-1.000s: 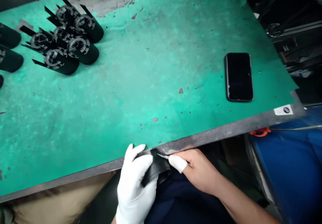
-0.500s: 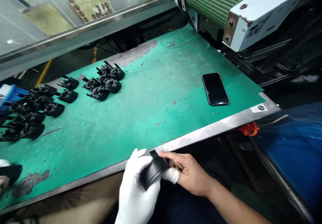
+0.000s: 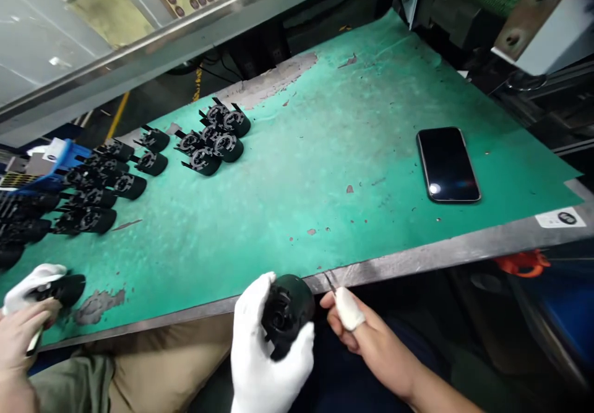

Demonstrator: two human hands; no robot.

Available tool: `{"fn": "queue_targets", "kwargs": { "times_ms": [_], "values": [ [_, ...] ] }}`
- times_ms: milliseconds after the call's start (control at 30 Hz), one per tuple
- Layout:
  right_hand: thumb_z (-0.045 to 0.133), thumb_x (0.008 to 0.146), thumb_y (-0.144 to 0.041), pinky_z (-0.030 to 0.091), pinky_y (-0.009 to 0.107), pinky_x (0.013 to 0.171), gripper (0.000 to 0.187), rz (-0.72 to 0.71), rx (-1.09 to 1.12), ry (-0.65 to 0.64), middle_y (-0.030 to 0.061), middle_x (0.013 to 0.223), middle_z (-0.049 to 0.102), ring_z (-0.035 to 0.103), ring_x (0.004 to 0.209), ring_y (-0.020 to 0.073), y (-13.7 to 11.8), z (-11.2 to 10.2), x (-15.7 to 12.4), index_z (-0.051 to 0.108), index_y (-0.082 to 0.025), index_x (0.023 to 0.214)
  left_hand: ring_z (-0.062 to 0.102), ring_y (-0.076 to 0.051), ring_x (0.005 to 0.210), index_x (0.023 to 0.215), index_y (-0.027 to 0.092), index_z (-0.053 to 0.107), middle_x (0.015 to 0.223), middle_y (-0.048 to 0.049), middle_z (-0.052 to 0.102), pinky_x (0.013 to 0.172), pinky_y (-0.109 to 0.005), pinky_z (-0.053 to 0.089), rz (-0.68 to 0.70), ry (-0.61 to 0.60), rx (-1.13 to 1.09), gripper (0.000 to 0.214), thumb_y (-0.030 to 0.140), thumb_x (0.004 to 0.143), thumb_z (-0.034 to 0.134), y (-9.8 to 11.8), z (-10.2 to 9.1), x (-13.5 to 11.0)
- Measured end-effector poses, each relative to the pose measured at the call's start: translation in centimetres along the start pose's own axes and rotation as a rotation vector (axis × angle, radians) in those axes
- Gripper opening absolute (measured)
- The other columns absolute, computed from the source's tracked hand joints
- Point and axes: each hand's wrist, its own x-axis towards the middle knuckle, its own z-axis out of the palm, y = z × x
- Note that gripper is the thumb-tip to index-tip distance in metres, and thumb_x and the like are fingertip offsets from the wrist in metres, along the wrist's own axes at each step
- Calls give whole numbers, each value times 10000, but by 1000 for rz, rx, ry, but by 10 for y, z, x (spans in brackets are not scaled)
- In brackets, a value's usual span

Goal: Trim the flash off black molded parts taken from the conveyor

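Observation:
My left hand (image 3: 264,354), in a white glove, is closed round a black round plastic part (image 3: 286,314) just below the table's front edge. Its open end with inner ribs faces me. My right hand (image 3: 366,332) is bare, with a white wrap on the index fingertip. It pinches a small thin blade (image 3: 330,282) whose tip sits just right of the part, apart from it. Both hands hover over my lap.
A green mat (image 3: 297,171) covers the table, worn in patches. Several black parts (image 3: 216,137) lie in groups at back left. A dark phone (image 3: 448,164) lies at right. Another person's hands (image 3: 28,314) hold a black part at far left. A conveyor (image 3: 492,4) stands at back right.
The part has turned in my left hand so its open end faces me. My right hand has drawn the blade off it. The camera has swung, bringing another person's hands into view.

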Motion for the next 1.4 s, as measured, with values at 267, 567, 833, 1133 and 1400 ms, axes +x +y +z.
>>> {"fn": "queue_targets", "kwargs": {
  "times_ms": [267,567,833,1133,1400],
  "values": [
    [417,1001,-549,319,271,599,444,81,-112,-85,-24,693,418,361,654,128,6,-8,9,529,-199,753,500,-346,1263,1463,197,380,1334,-172,502,1048,-555,471,60,42,187,752,316,809,731,-19,31,-3],
    [403,1023,-490,302,266,589,418,93,-181,-28,-35,675,429,365,639,117,7,-2,17,525,-197,751,492,-387,1259,1525,187,324,1380,-192,443,1037,-592,454,36,48,147,840,291,786,712,-22,34,-7],
    [396,1022,-488,348,273,635,419,97,-201,-53,-19,709,513,437,682,137,9,-5,16,607,-196,808,492,-397,1263,1525,208,338,1379,-180,446,1037,-600,453,44,58,129,871,281,750,729,-25,35,-9],
    [408,1025,-443,369,270,648,380,14,-272,14,-20,720,555,462,688,135,12,-4,19,557,-200,775,627,-367,1094,1445,171,461,1136,-144,574,948,-557,541,368,162,100,861,315,661,788,-42,39,0],
    [492,1000,-303,379,278,706,263,-105,-399,-39,-30,737,599,540,721,142,9,-9,25,593,-212,775,640,-375,1062,1388,161,486,1098,-146,558,878,-572,575,368,162,105,791,315,663,766,-43,40,-3]
  ]
}}
